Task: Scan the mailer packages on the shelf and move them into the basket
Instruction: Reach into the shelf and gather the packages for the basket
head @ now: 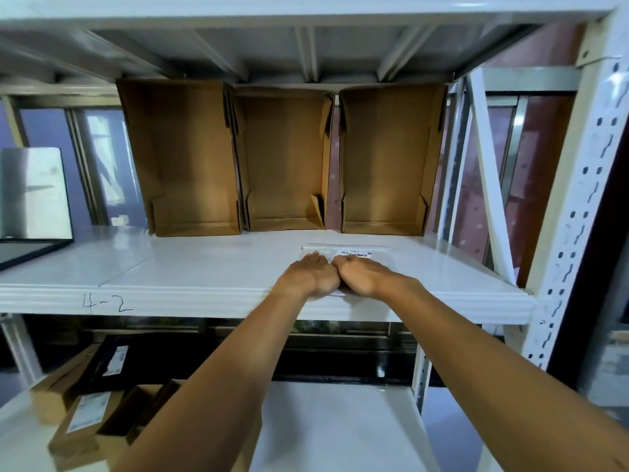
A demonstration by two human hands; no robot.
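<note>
A flat white mailer package (354, 251) with a barcode label lies on the white shelf (204, 267), near its front edge and right of centre. My left hand (315, 275) and my right hand (362, 275) rest side by side flat on top of it, fingers stretched forward and touching each other. The hands cover most of the mailer; only its far strip and label show. No basket or scanner is in view.
Three open cardboard bins (183, 158) (286, 161) (388, 158) stand at the back of the shelf. The shelf front is marked "4-2" (105, 303). A white upright post (578, 199) bounds the right side. Brown boxes (85, 420) lie on the lower shelf at left.
</note>
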